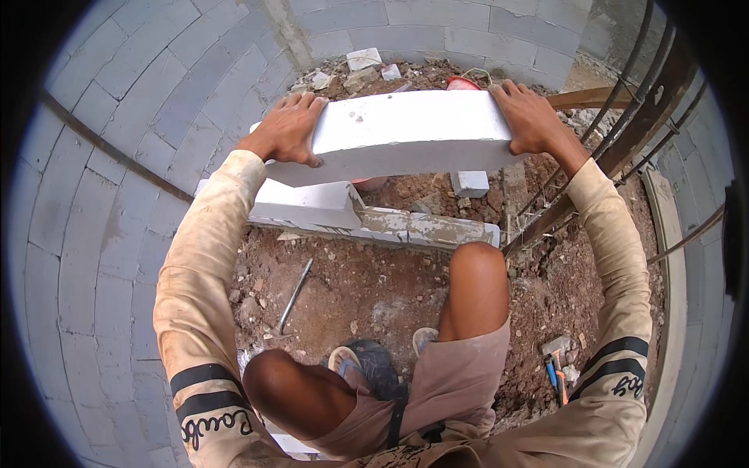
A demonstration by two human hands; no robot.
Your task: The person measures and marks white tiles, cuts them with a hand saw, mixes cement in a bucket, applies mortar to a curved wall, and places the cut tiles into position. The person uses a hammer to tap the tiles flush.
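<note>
A long white lightweight concrete block (409, 121) is held up level in front of me, one end in each hand. My left hand (289, 129) is closed on its left end, thumb on the near face. Around the right end, my right hand (533, 117) grips with its fingers over the far side. Below and nearer stands a low row of blocks: a white block (308, 204) sits on its left part, and mortar (433, 226) is smeared over the lower right part. Whether the held block touches the left block behind it, I cannot tell.
Rebar (636, 70) and a wooden post (659, 101) rise at the right. A small block piece (470, 184) lies on the soil beyond the row. Near my feet are a metal-shafted tool (296, 296) and blue- and orange-handled tools (555, 374). Grey block walls (117, 312) surround me.
</note>
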